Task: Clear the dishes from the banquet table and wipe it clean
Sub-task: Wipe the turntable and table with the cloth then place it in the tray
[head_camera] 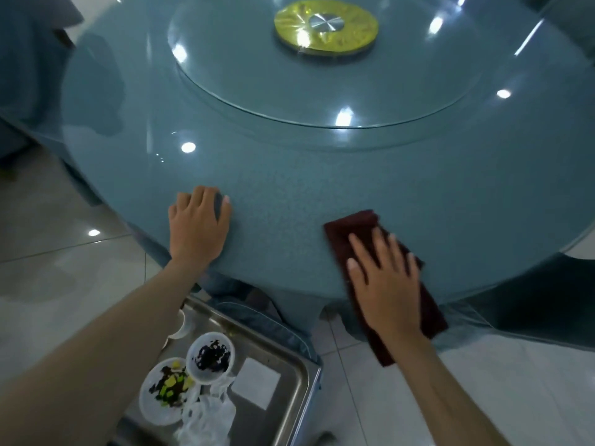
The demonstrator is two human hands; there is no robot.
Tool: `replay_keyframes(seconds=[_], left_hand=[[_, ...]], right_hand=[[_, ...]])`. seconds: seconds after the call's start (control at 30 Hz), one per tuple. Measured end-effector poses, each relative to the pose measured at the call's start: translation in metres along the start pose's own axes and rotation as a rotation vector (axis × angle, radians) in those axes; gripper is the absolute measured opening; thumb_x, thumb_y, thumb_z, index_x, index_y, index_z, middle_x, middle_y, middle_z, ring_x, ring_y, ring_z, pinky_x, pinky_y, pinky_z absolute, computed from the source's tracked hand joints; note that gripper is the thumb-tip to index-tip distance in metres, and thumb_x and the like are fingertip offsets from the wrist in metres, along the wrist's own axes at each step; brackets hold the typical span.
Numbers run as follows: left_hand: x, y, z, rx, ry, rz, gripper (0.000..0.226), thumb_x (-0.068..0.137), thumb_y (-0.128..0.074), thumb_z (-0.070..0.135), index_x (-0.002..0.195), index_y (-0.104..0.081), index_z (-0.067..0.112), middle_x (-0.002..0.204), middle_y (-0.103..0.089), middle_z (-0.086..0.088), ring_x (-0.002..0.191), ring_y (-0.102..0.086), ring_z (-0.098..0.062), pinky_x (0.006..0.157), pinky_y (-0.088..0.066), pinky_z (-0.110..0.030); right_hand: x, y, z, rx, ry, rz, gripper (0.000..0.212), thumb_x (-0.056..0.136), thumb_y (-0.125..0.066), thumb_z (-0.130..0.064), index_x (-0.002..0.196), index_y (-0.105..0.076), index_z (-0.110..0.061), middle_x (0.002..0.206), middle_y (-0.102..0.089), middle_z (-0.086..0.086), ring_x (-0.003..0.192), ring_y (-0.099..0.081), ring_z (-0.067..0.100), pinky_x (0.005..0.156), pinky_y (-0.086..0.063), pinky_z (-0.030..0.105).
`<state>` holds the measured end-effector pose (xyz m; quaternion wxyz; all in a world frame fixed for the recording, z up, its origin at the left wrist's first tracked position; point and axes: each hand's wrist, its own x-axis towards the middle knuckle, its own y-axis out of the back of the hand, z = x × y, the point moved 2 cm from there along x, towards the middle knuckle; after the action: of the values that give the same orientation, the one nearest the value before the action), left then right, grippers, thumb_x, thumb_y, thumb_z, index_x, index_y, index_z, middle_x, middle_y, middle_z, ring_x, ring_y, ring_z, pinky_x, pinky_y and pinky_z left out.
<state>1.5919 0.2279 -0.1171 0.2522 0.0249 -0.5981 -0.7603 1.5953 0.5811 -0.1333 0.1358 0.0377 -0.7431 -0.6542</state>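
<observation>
The round banquet table (289,162) has a blue-grey cloth under glass. My right hand (384,284) lies flat with spread fingers on a dark red cloth (351,225) at the table's near edge; part of the cloth hangs over the rim. My left hand (198,223) rests on the tabletop near the left edge, fingers slightly bent with a dark gap under them; whether it holds anything cannot be told. Dirty dishes sit below on a steel tray (289,384): a plate with food scraps (165,389) and a bowl with dark remains (211,354).
A glass turntable (322,91) with a gold centre disc (325,25) fills the table's middle. The tray also carries a white napkin (256,383), crumpled plastic (209,413) and small cups (178,323). Glossy floor tiles (48,252) surround the table.
</observation>
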Motion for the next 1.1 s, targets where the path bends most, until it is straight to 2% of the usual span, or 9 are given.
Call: replay_keyframes(seconds=[0.13,0.3,0.53,0.73,0.8,0.87,0.97,1.03,1.1], left_hand=[[-0.001,-0.004,0.000,0.002,0.007,0.053,0.034,0.104,-0.043,0.042,0.113,-0.059,0.014,0.114,-0.062,-0.007,0.104,-0.050,-0.036,0.090,-0.039,-0.049],[0.001,-0.005,0.000,-0.056,0.025,0.059,0.028,0.104,-0.046,0.036,0.111,-0.060,0.014,0.111,-0.064,-0.006,0.104,-0.051,-0.034,0.092,-0.039,-0.047],[0.000,-0.002,-0.002,-0.122,-0.011,0.068,0.024,0.105,-0.044,0.031,0.107,-0.059,0.013,0.107,-0.063,-0.003,0.102,-0.057,-0.026,0.093,-0.041,-0.041],[0.002,-0.001,-0.015,-0.204,-0.038,0.019,0.039,0.101,-0.039,0.029,0.113,-0.072,0.013,0.123,-0.070,-0.004,0.108,-0.064,-0.027,0.092,-0.046,-0.041],[0.007,0.001,-0.030,-0.208,-0.156,0.003,0.041,0.099,-0.039,0.028,0.113,-0.074,0.012,0.123,-0.071,-0.005,0.105,-0.066,-0.029,0.087,-0.050,-0.042],[0.017,0.006,-0.051,-0.165,-0.359,-0.037,0.038,0.101,-0.041,0.027,0.112,-0.074,0.011,0.121,-0.072,-0.005,0.105,-0.067,-0.030,0.083,-0.052,-0.043],[0.045,0.016,-0.085,-0.122,-0.579,-0.017,0.033,0.105,-0.042,0.027,0.104,-0.071,0.013,0.108,-0.072,-0.005,0.099,-0.066,-0.032,0.080,-0.049,-0.045],[0.068,0.021,-0.107,-0.092,-0.620,0.037,0.030,0.107,-0.045,0.028,0.110,-0.070,0.013,0.116,-0.071,-0.005,0.105,-0.065,-0.031,0.084,-0.048,-0.044],[0.084,0.022,-0.126,-0.067,-0.646,0.056,0.032,0.108,-0.044,0.032,0.122,-0.066,0.013,0.131,-0.066,-0.007,0.120,-0.060,-0.031,0.097,-0.045,-0.044]], right_hand=[[0.019,0.006,0.060,-0.033,-0.156,-0.044,0.059,0.105,-0.021,-0.059,0.159,-0.032,-0.040,0.169,-0.026,0.005,0.155,-0.025,0.032,0.121,-0.025,0.058],[0.023,0.001,0.038,-0.019,-0.224,-0.060,0.067,0.104,-0.023,-0.070,0.162,-0.024,-0.037,0.171,-0.017,0.008,0.157,-0.016,0.035,0.123,-0.017,0.063],[0.027,-0.011,-0.060,-0.018,-0.112,-0.006,0.064,0.104,-0.022,-0.067,0.159,-0.033,-0.038,0.169,-0.026,0.008,0.155,-0.023,0.036,0.122,-0.019,0.061],[0.018,-0.027,-0.177,0.007,-0.034,0.028,0.055,0.108,-0.024,-0.060,0.158,-0.034,-0.041,0.168,-0.029,0.005,0.155,-0.026,0.031,0.123,-0.020,0.057],[0.010,-0.031,-0.201,-0.021,-0.068,0.038,0.054,0.109,-0.025,-0.058,0.158,-0.034,-0.040,0.168,-0.029,0.005,0.155,-0.027,0.031,0.122,-0.022,0.058],[0.001,-0.032,-0.216,-0.037,-0.070,0.022,0.054,0.109,-0.026,-0.056,0.159,-0.033,-0.039,0.168,-0.029,0.006,0.154,-0.027,0.032,0.121,-0.023,0.058],[-0.004,-0.027,-0.221,-0.047,-0.042,-0.025,0.057,0.108,-0.021,-0.059,0.161,-0.027,-0.041,0.170,-0.024,0.005,0.156,-0.024,0.031,0.122,-0.023,0.058],[-0.001,-0.025,-0.218,-0.034,-0.047,-0.080,0.059,0.106,-0.015,-0.062,0.161,-0.021,-0.044,0.172,-0.018,0.002,0.157,-0.019,0.029,0.124,-0.021,0.057],[-0.001,-0.024,-0.217,-0.032,-0.066,-0.102,0.060,0.105,-0.013,-0.065,0.162,-0.017,-0.045,0.172,-0.015,0.001,0.158,-0.016,0.027,0.125,-0.019,0.055]])
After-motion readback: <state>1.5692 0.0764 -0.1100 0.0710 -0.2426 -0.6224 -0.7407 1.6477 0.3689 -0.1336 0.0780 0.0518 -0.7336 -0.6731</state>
